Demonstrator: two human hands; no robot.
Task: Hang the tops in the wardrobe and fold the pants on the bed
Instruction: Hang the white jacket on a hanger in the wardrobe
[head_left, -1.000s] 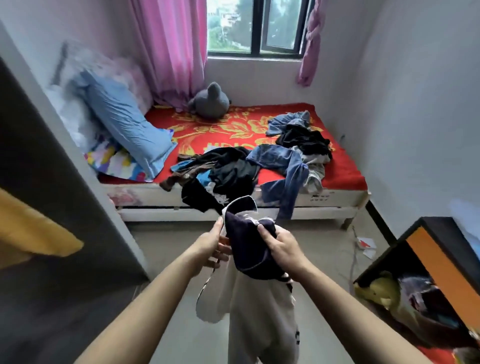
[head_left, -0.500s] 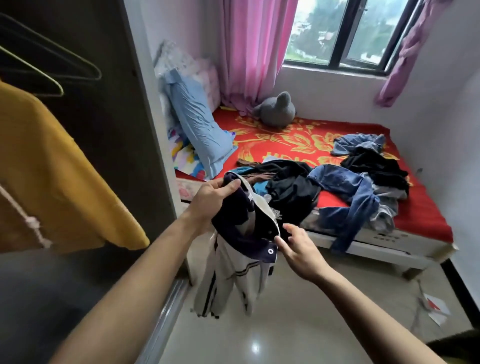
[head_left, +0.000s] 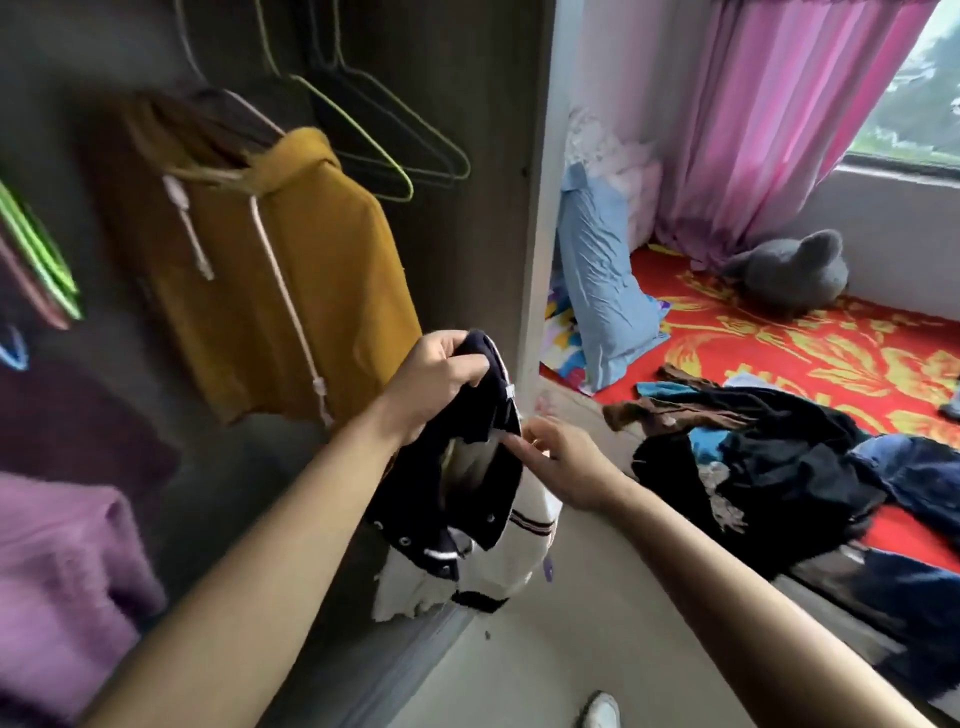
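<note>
Top (head_left: 410, 499) now seemingly nearer wardrobe (head_left: 467, 244)

Navy top (head_left: 410, 499) with white body and dark-striped trim, mustard-yellow hoodie (head_left: 291, 291) with pale drawstrings, lime-green wire hangers (head_left: 363, 137), purple garment (head_left: 57, 571), pink curtain (head_left: 779, 130), red bedsheet (head_left: 810, 358) with yellow floral pattern, light blue pillow (head_left: 602, 291), grey plush toy (head_left: 795, 275), black and denim-blue clothes pile (head_left: 769, 467).

A grey plush toy (head_left: 789, 275) sits beside the pink curtain (head_left: 753, 130).
</note>
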